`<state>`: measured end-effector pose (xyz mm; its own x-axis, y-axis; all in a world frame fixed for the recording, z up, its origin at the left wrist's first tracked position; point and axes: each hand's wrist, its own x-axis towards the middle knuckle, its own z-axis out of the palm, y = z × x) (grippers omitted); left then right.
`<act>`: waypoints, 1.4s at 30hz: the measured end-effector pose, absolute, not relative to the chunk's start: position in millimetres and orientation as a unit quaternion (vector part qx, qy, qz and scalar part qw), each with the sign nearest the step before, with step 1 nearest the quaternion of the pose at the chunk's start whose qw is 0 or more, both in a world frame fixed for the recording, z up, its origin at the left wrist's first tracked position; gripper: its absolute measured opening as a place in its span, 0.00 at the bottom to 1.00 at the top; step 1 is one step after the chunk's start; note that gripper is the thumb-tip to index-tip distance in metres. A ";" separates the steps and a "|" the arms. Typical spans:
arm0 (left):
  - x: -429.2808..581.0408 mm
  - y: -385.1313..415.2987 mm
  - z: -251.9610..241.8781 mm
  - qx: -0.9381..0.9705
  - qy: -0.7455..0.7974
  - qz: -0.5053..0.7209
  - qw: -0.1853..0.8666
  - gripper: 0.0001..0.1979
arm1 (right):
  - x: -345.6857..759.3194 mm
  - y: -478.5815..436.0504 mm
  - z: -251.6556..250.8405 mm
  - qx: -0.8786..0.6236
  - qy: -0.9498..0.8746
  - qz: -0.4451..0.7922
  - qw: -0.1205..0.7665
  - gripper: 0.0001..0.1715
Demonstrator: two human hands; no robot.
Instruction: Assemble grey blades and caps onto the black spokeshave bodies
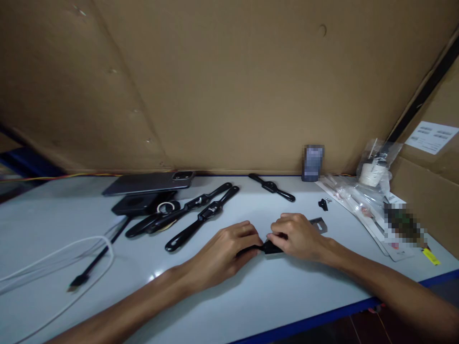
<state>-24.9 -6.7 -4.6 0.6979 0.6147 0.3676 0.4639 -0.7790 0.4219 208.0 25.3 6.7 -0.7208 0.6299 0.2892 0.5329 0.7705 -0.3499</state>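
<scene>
My left hand [229, 248] and my right hand [297, 236] meet at the middle of a white table [251, 296]. Both are closed on a small black watch piece [269, 247] that rests on the tabletop between them. Most of the piece is hidden under my fingers. A grey metal plate [319, 223] pokes out just behind my right hand. A tiny black part [323, 204] lies a little further back.
Several black watches with straps [204, 215] lie left of centre, another [272, 186] at the back. A dark phone [150, 182] and black pad [138, 203] sit back left. White and black cables [82, 267] trail left. Plastic packets [362, 200] crowd the right. Cardboard walls stand behind.
</scene>
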 end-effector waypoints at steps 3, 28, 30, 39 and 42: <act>-25.0 -7.4 -3.9 0.911 0.294 0.249 0.145 0.08 | 211.3 27.8 11.9 -0.334 -0.902 0.169 0.215 0.27; -24.1 -8.4 -1.2 0.907 0.299 0.252 0.158 0.08 | 213.0 17.9 13.1 -0.373 -0.874 0.220 0.219 0.25; -23.9 -8.8 0.0 0.907 0.299 0.252 0.158 0.08 | 216.6 21.4 19.1 -0.381 -0.849 0.271 0.245 0.26; -25.1 -8.4 -2.2 0.907 0.300 0.249 0.160 0.08 | 227.0 27.7 21.0 -0.371 -0.856 0.280 0.227 0.08; -24.8 -8.4 -1.6 0.907 0.299 0.247 0.164 0.09 | 224.6 23.6 18.3 -0.352 -0.867 0.280 0.215 0.08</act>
